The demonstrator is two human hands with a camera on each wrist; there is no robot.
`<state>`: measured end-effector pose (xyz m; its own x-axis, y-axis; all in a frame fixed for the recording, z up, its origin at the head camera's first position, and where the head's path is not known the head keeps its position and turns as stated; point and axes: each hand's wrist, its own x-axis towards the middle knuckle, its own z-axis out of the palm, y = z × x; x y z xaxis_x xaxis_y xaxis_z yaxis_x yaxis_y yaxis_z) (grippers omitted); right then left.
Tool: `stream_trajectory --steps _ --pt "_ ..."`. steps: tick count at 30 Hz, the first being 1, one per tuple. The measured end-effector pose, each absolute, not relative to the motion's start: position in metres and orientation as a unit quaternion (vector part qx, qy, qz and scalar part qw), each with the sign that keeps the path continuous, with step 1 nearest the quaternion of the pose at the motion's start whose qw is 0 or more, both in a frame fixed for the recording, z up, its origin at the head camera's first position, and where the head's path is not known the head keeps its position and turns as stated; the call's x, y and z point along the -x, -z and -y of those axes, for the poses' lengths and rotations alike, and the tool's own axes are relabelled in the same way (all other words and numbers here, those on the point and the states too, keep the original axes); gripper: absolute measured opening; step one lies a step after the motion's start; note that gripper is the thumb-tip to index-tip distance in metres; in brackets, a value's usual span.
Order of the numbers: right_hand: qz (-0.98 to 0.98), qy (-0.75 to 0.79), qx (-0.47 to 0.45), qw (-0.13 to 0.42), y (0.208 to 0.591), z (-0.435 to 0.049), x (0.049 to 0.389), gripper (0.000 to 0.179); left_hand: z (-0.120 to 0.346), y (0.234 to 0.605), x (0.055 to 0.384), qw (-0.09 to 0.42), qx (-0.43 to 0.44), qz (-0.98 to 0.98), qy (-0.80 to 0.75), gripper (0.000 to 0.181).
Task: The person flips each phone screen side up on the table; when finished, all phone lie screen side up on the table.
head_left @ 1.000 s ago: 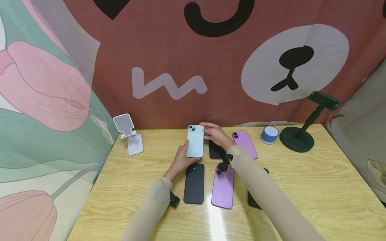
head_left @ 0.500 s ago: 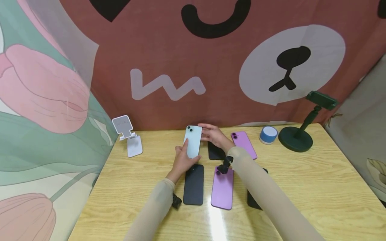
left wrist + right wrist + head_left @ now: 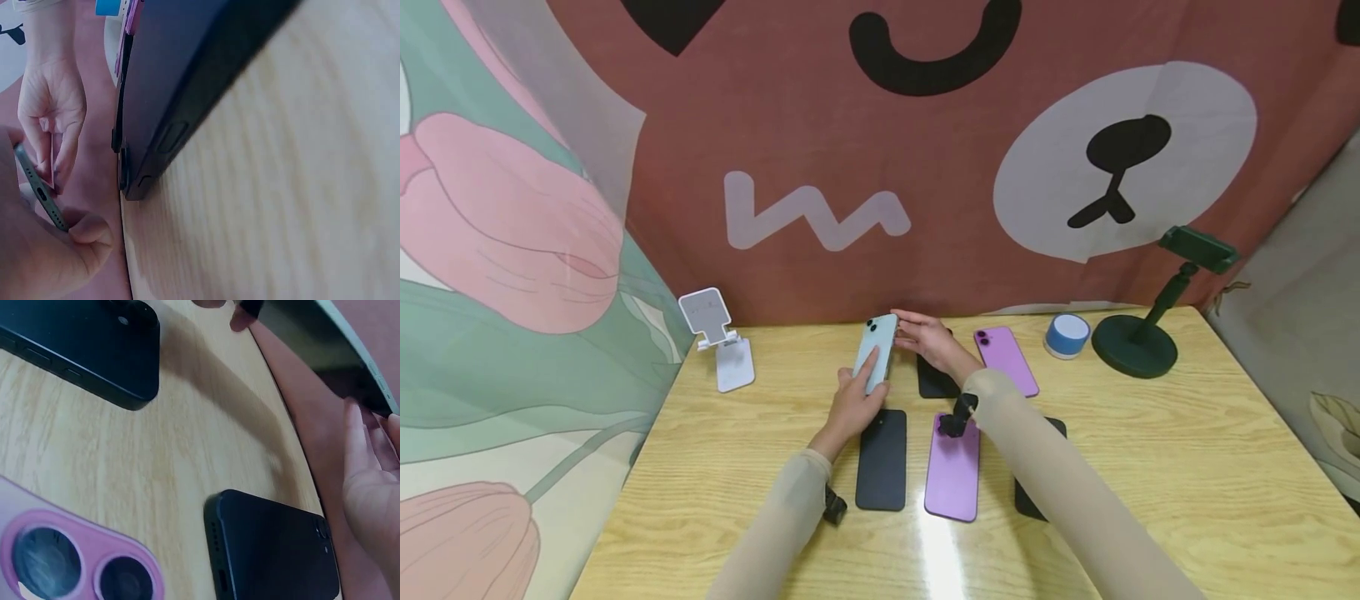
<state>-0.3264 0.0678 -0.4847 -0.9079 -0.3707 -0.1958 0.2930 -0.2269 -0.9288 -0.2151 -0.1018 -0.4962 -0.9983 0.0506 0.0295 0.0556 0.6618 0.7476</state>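
Observation:
My left hand [image 3: 852,404] grips a light blue smartphone [image 3: 881,330] near its lower end, index finger lying along the back. The phone is raised and tilted, twin cameras at the top. My right hand [image 3: 928,340] is at the phone's upper right corner. In the right wrist view, the right thumb and fingers [image 3: 354,425] pinch that corner, and the dark screen [image 3: 315,353] faces that camera. In the left wrist view, the phone's bottom edge [image 3: 41,190] with its charging port shows beside the left hand [image 3: 50,256].
Black phones lie below the left hand [image 3: 882,462], under the right hand [image 3: 936,379] and partly behind the right sleeve [image 3: 1028,500]. Purple phones lie at centre [image 3: 953,479] and farther back [image 3: 1009,362]. A white phone stand [image 3: 734,364], blue-white cylinder [image 3: 1067,336] and green stand [image 3: 1137,346] are on the table.
The light blue phone has turned from nearly back-facing to a slant, so its right side shows. The left index finger has slid up over its back; the right hand stays at the corner.

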Motion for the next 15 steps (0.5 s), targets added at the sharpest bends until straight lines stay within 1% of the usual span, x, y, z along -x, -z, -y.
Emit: stream_trajectory --steps 4,8,11,15 --pt "-0.557 0.801 0.064 0.211 0.486 -0.065 0.323 0.045 0.102 0.497 0.214 -0.029 0.038 0.9 0.433 0.057" --pt "-0.539 0.805 0.096 0.228 0.487 -0.061 0.321 0.048 0.103 0.5 0.216 -0.041 0.072 0.873 0.48 0.054" --pt "-0.547 0.793 0.095 0.249 0.489 -0.059 0.319 0.05 0.106 0.501 0.218 -0.064 0.094 0.829 0.547 0.054" --pt "-0.554 0.784 0.085 0.265 0.49 -0.056 0.316 0.053 0.11 0.498 0.219 -0.105 0.095 0.773 0.619 0.055"
